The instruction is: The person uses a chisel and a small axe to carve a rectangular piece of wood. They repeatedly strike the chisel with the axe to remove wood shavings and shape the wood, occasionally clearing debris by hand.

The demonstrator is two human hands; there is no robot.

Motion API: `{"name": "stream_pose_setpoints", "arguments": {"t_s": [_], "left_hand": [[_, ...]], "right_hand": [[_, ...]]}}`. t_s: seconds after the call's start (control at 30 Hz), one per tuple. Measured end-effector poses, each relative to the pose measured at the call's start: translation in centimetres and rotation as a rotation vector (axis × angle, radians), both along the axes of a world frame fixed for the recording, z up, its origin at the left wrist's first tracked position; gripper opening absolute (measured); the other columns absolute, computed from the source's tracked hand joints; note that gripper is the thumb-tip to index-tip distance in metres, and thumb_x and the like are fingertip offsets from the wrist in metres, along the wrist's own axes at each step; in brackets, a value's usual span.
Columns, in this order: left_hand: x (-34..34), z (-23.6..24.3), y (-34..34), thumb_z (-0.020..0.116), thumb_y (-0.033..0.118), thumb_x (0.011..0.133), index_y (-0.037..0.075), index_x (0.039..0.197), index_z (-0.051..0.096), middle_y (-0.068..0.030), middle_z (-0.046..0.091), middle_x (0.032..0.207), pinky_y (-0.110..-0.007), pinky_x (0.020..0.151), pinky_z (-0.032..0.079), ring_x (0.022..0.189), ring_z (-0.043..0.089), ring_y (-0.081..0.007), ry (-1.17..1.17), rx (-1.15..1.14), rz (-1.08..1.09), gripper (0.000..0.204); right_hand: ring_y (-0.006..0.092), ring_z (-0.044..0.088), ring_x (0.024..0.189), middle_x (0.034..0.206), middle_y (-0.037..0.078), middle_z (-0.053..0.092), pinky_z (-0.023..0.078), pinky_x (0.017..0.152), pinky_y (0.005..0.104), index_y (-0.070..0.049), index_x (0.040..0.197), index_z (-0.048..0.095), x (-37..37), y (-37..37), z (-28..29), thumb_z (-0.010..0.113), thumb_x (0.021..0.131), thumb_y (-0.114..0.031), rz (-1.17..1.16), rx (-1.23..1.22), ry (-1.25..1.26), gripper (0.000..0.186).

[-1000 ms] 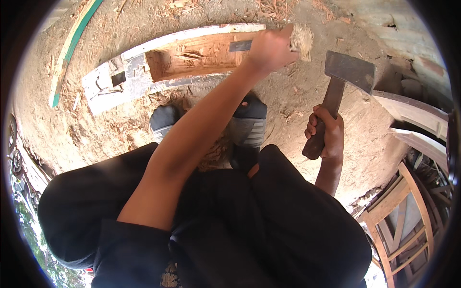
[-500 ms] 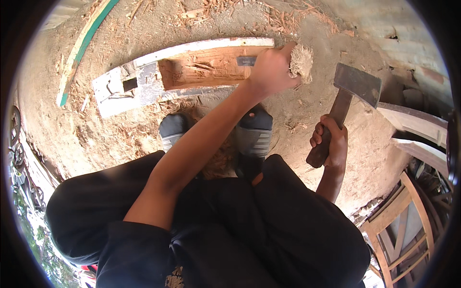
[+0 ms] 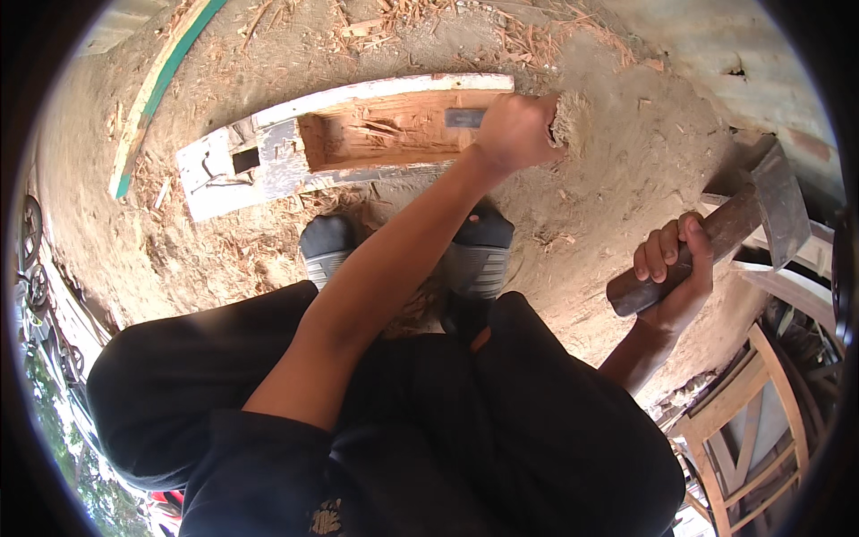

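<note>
My left hand (image 3: 519, 131) is closed round a chisel (image 3: 463, 118). Its dark flat blade points left into the hollow of a wooden plank, and the frayed, mushroomed butt of its handle shows past my fist. The plank (image 3: 280, 143) lies across the ground, worn white and grey paint on its faces, with a long reddish recess and a small dark square hole towards its left end. Off to the right, my right hand (image 3: 677, 261) grips the wooden handle of a mallet (image 3: 780, 208), its dark blocky head up and to the right, well apart from the chisel.
A green-edged wooden strip (image 3: 161, 97) lies at the far left. Wood chips (image 3: 555, 36) litter the earth floor. Corrugated sheet (image 3: 716, 54) bounds the far right, and a wooden chair frame (image 3: 777, 394) with other boards stands at the right. My feet (image 3: 327, 246) rest just before the plank.
My right hand has swung the mallet to the right and tilted its head outward, away from the chisel. My left hand has stayed at the plank's right end, nearly still.
</note>
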State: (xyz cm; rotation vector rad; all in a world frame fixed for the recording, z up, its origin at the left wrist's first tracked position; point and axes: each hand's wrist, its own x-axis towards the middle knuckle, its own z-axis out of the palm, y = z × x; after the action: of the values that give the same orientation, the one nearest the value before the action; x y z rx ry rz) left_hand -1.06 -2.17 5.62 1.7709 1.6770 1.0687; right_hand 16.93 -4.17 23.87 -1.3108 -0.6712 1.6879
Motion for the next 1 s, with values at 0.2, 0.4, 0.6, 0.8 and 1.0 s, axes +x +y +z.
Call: {"name": "stream_pose_setpoints", "arguments": {"t_s": [0.2,0.4,0.6,0.8,1.0], "left_hand": [[0.1,-0.3,0.0,0.081,0.028,0.059,0.003,0.083,0.057,-0.0129,0.061,0.060,-0.039,0.055,0.052,0.057,0.064,-0.0296,0.055,0.060,0.020,0.043],[-0.2,-0.5,-0.1,0.081,0.027,0.058,0.002,0.082,0.057,-0.0126,0.061,0.060,-0.039,0.054,0.052,0.056,0.064,-0.0290,0.049,0.039,0.023,0.042],[0.1,-0.6,0.1,0.082,0.027,0.058,0.002,0.081,0.057,-0.0131,0.060,0.058,-0.039,0.054,0.052,0.055,0.063,-0.0296,0.055,0.062,0.035,0.042],[0.2,-0.7,0.1,0.080,0.027,0.058,0.003,0.080,0.056,-0.0139,0.060,0.059,-0.040,0.056,0.052,0.056,0.063,-0.0315,0.052,0.026,0.034,0.041],[0.0,-0.9,0.4,0.080,0.027,0.057,0.004,0.074,0.054,-0.0134,0.059,0.058,-0.040,0.055,0.052,0.056,0.062,-0.0322,0.060,-0.050,0.066,0.038]], "right_hand": [[0.0130,0.051,0.044,0.054,0.005,0.051,0.041,0.045,0.0281,0.000,0.076,0.058,-1.3,-2.4,-4.7,0.059,0.081,-0.005,0.541,-0.266,-0.472,0.006],[0.0135,0.048,0.043,0.056,0.006,0.049,0.040,0.042,0.0288,0.001,0.078,0.054,-0.7,-1.1,-2.6,0.058,0.081,-0.008,0.324,-0.177,-0.371,0.011],[0.0125,0.043,0.044,0.059,0.002,0.041,0.040,0.041,0.0284,-0.003,0.091,0.048,0.6,1.4,-0.6,0.058,0.087,-0.018,-0.021,0.034,-0.143,0.019],[0.0144,0.047,0.042,0.054,0.005,0.048,0.040,0.042,0.0284,-0.001,0.079,0.052,-0.1,-1.9,-5.4,0.058,0.085,-0.010,0.495,-0.309,-0.337,0.012],[0.0132,0.046,0.043,0.056,0.004,0.047,0.040,0.042,0.0275,-0.002,0.079,0.053,1.7,-0.3,-3.0,0.059,0.085,-0.014,0.192,-0.199,-0.341,0.014]]}}
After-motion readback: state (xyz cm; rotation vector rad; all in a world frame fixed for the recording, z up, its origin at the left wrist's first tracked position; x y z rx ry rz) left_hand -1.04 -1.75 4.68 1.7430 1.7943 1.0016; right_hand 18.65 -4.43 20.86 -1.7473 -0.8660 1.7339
